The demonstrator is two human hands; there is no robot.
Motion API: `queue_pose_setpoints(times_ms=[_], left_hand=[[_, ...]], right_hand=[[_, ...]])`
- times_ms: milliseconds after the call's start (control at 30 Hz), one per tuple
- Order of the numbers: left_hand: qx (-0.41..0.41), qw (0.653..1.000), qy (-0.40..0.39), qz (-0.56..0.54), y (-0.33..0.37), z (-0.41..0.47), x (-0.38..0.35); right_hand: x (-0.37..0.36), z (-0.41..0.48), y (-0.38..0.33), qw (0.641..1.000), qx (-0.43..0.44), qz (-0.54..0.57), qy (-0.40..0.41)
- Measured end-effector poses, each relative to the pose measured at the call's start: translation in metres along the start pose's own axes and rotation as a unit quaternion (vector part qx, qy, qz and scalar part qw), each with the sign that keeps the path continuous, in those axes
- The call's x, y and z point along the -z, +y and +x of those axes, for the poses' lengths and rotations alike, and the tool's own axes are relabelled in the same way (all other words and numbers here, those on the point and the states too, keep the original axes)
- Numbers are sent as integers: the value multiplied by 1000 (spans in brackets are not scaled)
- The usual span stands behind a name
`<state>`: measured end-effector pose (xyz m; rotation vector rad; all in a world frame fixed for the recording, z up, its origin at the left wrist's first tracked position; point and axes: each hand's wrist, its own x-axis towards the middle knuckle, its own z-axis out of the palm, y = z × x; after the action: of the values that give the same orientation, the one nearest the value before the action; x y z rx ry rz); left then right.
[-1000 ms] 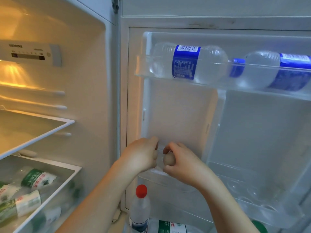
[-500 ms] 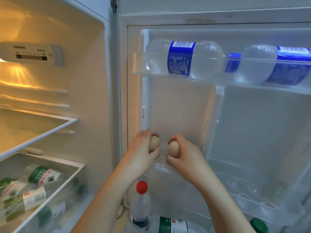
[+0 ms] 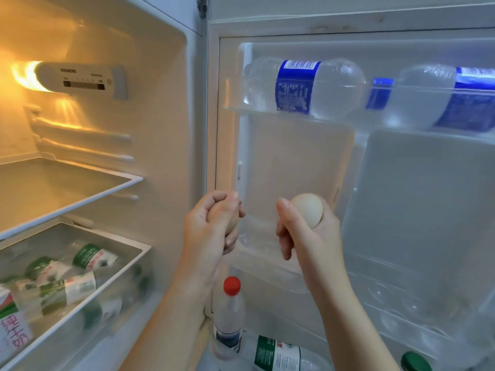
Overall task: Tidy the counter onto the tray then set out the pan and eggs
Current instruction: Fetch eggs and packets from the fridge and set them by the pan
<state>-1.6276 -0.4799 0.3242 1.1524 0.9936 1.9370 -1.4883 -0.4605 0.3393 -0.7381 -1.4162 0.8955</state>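
Presently, the left hand (image 3: 211,231) was curled round one egg (image 3: 223,216), largely hidden by the fingers. The right hand (image 3: 313,242) gripped a second egg (image 3: 308,210) in plain sight, and both were held clear of the egg rack (image 3: 388,298) in the open fridge door, below the shelf of blue-labelled bottles (image 3: 308,87). On this evidence the eggs were judged collected but not yet set out, and the remaining steps could not be verified, as nothing else of the task was in view. Against the frame half a second prior, the hands had risen and parted, and the eggs were no longer side by side.
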Motion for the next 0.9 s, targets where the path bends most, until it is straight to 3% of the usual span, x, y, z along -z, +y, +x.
queue_pose_setpoints(times_ms=[100,267,500,633,700,900], left_hand=[[63,984,15,-165,12,-14,6],[112,948,115,-277,25,-46,12],[56,907,257,-329,36,-127,2],[11,865,346,-364,28,-193,-16],[-6,846,373,-381,27,-226,-22],[-90,812,493,-298,45,-319,-49]], right_hand=[[-9,-6,-4,988,-23,140,-59],[-25,-19,-11,933,-123,296,-160],[-19,-51,-10,770,-348,465,-263],[-8,-81,1,677,-473,472,-308],[-6,-101,2,651,-512,453,-331],[2,-178,-16,562,-583,379,-448]])
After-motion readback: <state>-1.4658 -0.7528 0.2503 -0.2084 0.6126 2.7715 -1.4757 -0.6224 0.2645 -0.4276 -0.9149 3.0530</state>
